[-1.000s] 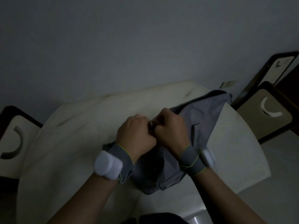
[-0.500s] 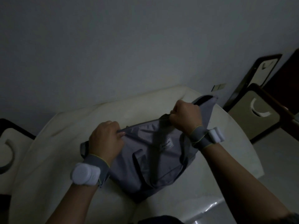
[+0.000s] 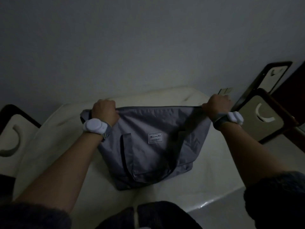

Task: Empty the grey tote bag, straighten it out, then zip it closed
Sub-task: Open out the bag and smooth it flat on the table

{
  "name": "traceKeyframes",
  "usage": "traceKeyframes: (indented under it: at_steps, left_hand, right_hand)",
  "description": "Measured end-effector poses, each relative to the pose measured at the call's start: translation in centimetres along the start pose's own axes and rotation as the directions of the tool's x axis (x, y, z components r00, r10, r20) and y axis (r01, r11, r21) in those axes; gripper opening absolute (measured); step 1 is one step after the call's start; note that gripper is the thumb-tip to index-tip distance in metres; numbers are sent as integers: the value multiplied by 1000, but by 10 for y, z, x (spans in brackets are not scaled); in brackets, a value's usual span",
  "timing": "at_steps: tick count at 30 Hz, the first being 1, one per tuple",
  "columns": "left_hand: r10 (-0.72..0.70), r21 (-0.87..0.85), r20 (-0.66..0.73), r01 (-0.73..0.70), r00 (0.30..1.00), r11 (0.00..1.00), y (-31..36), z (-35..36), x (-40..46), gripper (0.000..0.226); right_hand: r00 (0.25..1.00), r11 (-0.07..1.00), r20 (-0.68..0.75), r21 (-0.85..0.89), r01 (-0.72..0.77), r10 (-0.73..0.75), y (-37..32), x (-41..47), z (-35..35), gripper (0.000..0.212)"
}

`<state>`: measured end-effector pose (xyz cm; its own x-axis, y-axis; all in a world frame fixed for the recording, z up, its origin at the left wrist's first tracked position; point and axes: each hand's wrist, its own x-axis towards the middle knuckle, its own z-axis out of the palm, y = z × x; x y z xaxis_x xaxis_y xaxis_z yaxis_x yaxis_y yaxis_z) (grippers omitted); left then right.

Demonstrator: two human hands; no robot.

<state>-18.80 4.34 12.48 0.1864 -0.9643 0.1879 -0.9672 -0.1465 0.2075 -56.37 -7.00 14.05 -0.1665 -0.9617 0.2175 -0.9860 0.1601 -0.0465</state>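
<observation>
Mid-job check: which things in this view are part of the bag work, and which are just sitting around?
Part of the job:
grey tote bag, pulled taut on the table
left hand, gripping the bag's top edge
right hand, gripping the other end

Just around:
chair at left
chairs at right

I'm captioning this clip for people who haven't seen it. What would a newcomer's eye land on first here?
First, the grey tote bag, pulled taut across the pale table, a small white label at its middle. Next, the two fists on its top edge: the left hand near the left corner, the right hand on the right corner. White wrist devices catch the dim light.
</observation>
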Motion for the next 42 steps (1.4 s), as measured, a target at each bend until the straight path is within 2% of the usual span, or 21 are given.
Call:
traceKeyframes:
  at_steps: [2, 7, 9, 12, 13, 14, 16, 17, 18, 20, 22, 25, 28, 29, 31, 32, 34, 37, 39, 42]
  left_hand:
    - [9, 35, 12, -10, 1000, 999, 0, 5, -1, 11]
    - [1, 44, 29, -2, 1000, 999, 2, 13, -9, 6]
    - [-78, -14, 57, 79, 995, 997, 7, 14, -12, 17]
    - [-135, -21, 207, 142, 969, 990, 14, 13, -28, 28]
    - [-123, -11, 252, 130, 960, 991, 19, 13, -37, 29]
    - [-112, -19, 293, 123, 949, 992, 26, 13, -47, 31]
    - [-79, -52, 353, 104, 932, 993, 44, 17, -71, 33]
    - [-54, -74, 338, 84, 940, 994, 55, 18, -83, 32]
    - [-25, -84, 302, 53, 953, 995, 65, 16, -92, 30]
    - [40, -87, 240, -20, 970, 996, 85, 9, -105, 27]
    - [76, -106, 225, -53, 971, 993, 102, -6, -111, 24]
    - [101, -118, 291, -69, 951, 991, 118, -33, -116, 13]
    - [182, -263, 451, -65, 874, 963, 128, -58, -119, 27]
    - [203, -326, 466, -46, 861, 944, 124, -64, -123, 27]
    - [177, -370, 405, -16, 897, 929, 108, -69, -127, 21]
    - [124, -346, 323, -5, 938, 938, 96, -69, -128, 20]
    - [-9, -270, 62, 25, 998, 963, 66, -72, -127, 20]
    - [-76, -91, -269, 53, 960, 994, 26, -91, -116, 48]
    - [-132, 78, -378, 174, 916, 982, 10, -105, -110, 73]
    - [-221, 196, -470, 345, 855, 918, 4, -120, -112, 86]
  right_hand:
    - [998, 999, 55, -4, -41, 41, 16, -3, 8, 40]
    - [962, 964, 180, 136, -230, 204, 48, -14, 9, 34]
    - [978, 974, 121, 130, -187, 172, 30, -25, 5, 33]
    - [994, 957, -61, 282, -65, 85, -17, -62, -1, 38]
    - [998, 936, -27, 348, -45, 58, -34, -82, 1, 38]
    - [998, 913, 66, 406, -46, 21, -50, -103, 6, 46]
    - [945, 855, 323, 503, -125, -51, -76, -146, 16, 76]
    - [912, 826, 400, 543, -153, -94, -85, -159, 22, 79]
    - [883, 812, 443, 567, -141, -156, -93, -162, 27, 70]
    - [850, 822, 463, 566, -65, -251, -110, -146, 21, 39]
    - [885, 805, 420, 585, -96, -200, -125, -119, 1, 23]
    - [931, 791, 241, 607, 78, -276, -159, -94, -31, 20]
    - [880, 746, 85, 573, 340, -467, -193, -100, -47, 20]
    - [849, 722, 42, 550, 420, -526, -205, -106, -51, 23]
    - [786, 686, -18, 476, 550, -618, -224, -112, -66, 27]
    - [760, 679, -36, 424, 600, -649, -229, -113, -75, 29]
    - [722, 673, -83, 301, 675, -687, -230, -107, -91, 29]
    - [680, 661, -101, 170, 731, -726, -221, -94, -110, 20]
    - [671, 660, -126, 123, 741, -731, -219, -92, -120, 18]
    - [673, 662, -212, 133, 738, -708, -222, -98, -134, 15]
